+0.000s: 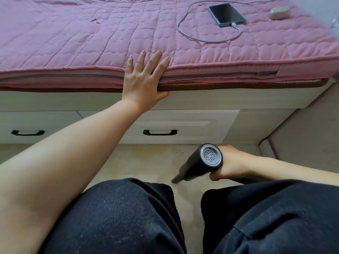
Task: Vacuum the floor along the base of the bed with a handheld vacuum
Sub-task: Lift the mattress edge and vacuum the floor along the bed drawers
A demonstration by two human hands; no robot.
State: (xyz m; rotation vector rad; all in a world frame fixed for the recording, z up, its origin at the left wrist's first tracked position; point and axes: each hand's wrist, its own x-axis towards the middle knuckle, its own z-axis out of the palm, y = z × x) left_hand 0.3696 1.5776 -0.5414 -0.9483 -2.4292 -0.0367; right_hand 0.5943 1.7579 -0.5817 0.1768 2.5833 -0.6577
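Quilted pink mattress under flat left hand; right hand grips cylindrical black vacuum.

1x black cylindrical handheld vacuum | 2x black drawer handles | 1x dark slate phone | 1x grey charging cable | 1x beige oval case | 2x bare hands

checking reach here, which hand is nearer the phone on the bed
Left. The left hand rests flat on the mattress edge, below and left of the phone. The right hand is down near the floor, holding the handheld vacuum, farther from it.
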